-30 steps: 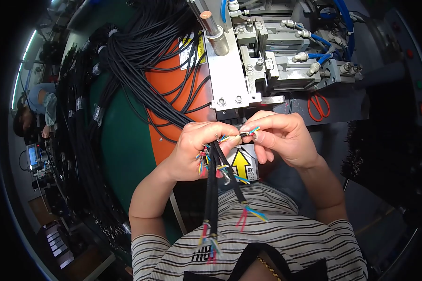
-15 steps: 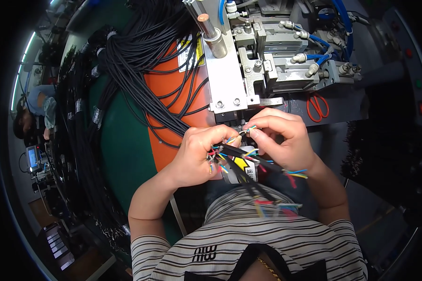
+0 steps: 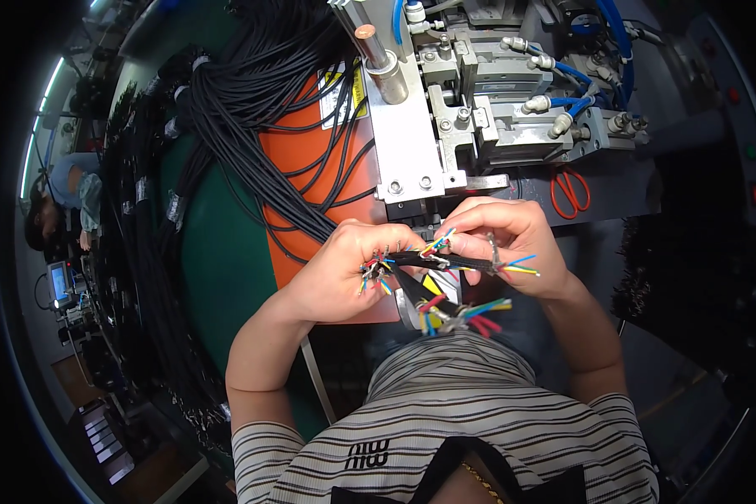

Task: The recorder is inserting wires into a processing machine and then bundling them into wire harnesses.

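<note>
My left hand (image 3: 344, 269) and my right hand (image 3: 512, 239) meet in front of a metal machine (image 3: 445, 126). Both grip a small bunch of short black cables (image 3: 433, 262) whose stripped ends fan out into thin coloured wires. Coloured wire tips stick out past my left fingers, past my right fingers, and below the hands near my striped shirt. The cables lie roughly level between the two hands.
A large bundle of long black cables (image 3: 252, 109) drapes over an orange mat (image 3: 298, 160) and a green table (image 3: 206, 252). Red-handled scissors (image 3: 569, 191) lie right of the machine. Blue air hoses (image 3: 613, 42) run over the machine. Another person (image 3: 59, 197) is at the far left.
The cable ends that hung down toward my shirt have been lifted and turned level between my hands. Both hands shifted slightly rightward and the wire tips now fan out sideways.
</note>
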The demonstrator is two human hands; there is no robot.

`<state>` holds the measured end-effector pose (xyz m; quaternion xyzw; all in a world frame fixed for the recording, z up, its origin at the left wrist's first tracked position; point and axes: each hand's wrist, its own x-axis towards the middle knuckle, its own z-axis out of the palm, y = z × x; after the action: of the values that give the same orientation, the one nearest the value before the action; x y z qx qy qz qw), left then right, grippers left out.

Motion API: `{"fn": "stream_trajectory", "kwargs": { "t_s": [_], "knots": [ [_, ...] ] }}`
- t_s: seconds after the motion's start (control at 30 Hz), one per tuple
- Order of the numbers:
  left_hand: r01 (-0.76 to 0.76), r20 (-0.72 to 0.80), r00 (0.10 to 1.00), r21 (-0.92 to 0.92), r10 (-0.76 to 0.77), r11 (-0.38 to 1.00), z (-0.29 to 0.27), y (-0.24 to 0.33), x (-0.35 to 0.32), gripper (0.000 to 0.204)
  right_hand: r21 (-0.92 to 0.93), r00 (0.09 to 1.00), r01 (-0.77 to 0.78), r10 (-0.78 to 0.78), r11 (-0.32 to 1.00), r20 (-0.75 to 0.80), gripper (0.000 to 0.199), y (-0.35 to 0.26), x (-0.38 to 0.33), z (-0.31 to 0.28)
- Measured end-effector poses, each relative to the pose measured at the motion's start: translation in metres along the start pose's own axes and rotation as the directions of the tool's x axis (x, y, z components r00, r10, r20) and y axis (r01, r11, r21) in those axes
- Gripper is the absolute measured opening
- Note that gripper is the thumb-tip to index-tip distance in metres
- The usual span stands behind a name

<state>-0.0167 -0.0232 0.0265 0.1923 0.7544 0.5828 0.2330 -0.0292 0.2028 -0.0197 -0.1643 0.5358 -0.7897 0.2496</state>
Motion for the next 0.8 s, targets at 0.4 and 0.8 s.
{"fn": "stream_trajectory", "kwargs": {
  "t_s": [0.4, 0.8],
  "knots": [
    [-0.201, -0.032, 0.918, 0.823, 0.396, 0.531, 0.03, -0.011, -0.005, 0.054, -0.956, 0.931, 0.168, -0.359, 0.242, 0.073, 0.006, 0.002, -0.001, 0.005],
    [-0.189, -0.047, 0.919, 0.818, 0.392, 0.543, 0.031, -0.016, -0.004, 0.062, -0.932, 0.925, 0.157, -0.38, 0.327, 0.022, 0.004, 0.01, -0.006, 0.009]
  ]
}}
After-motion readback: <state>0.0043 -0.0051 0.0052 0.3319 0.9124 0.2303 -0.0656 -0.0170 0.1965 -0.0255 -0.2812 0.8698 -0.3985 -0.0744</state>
